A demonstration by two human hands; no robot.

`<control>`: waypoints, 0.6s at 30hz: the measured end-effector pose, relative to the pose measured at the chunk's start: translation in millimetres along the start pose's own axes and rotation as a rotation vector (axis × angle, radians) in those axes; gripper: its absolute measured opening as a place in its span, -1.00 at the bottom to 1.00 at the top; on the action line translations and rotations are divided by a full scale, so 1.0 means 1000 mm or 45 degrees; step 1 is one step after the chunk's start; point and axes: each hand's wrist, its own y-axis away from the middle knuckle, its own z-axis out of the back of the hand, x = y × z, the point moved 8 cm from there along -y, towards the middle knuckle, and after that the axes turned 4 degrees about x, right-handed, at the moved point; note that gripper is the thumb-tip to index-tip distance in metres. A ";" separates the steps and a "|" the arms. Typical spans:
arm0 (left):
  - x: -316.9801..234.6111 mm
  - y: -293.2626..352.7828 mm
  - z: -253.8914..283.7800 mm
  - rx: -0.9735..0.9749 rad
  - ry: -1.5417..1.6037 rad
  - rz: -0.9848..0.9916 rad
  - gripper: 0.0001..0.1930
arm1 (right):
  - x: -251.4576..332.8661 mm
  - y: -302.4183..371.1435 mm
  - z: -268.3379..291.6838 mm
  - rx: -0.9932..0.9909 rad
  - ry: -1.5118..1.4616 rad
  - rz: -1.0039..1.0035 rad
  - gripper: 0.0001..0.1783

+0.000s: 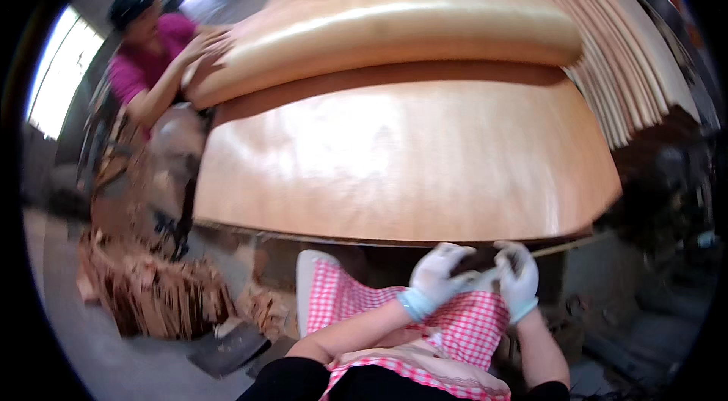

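Left hand and right hand, both white-gloved, were close together just off the near edge of the wood sheet; a whitish strip sat between them, blurred, material unclear. Left fingers curled with a gap to the thumb, right ones bunched; couldn't tell if either was clamped on the strip, tips too smeared. Sheet lay in front of the person, partly hidden behind a thick pale roll. Co-worker at left had hands on the roll's end, blurred. Stacked sheets ran out of view at top, lower right too dark to make out
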 end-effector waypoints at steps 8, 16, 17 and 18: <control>0.084 0.068 0.087 -0.436 0.896 0.411 -0.94 | 0.069 0.014 -0.179 0.544 -0.134 0.161 -0.57; 0.280 0.205 0.466 -1.546 -0.193 0.686 -0.91 | -0.018 -0.083 -0.063 0.534 0.814 -0.061 -0.80; 0.302 0.223 0.495 -1.513 -0.020 0.812 -0.94 | -0.027 -0.090 -0.037 0.496 0.955 -0.114 -0.82; 0.320 0.241 0.521 -1.469 -0.020 0.860 -0.95 | -0.038 -0.096 -0.013 0.484 1.036 -0.176 -0.80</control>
